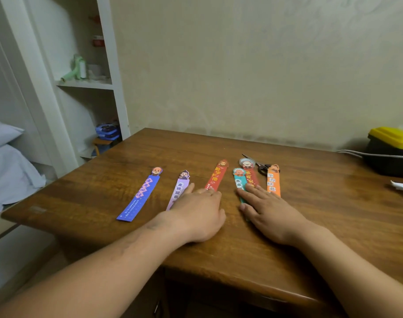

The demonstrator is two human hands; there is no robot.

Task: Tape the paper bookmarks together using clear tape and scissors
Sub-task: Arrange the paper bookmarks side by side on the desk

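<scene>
Desk (310,237): wood, holds all items.
Blue bookmark (138,198): far L, flat, untouched.
Pink bookmark (179,191): partly under L hand.
L hand (197,214): flat, fingers spread, grips nothing; tips on red bookmark (216,176).
R hand (268,213): flat, open, on teal bookmark (238,182) & 2nd red (252,177).
Tape (247,162): behind 2nd red.
Scissors (261,167): beside tape.
Orange bookmark (273,181): by R fingers.

Both forearms are bare up to the frame's edge, with no sleeve, watch, bracelet or ring in sight. The left hand (197,214) has dark smudged marks at the wrist and along the forearm behind it. The right hand (270,211) is unmarked, with short nails.
</scene>
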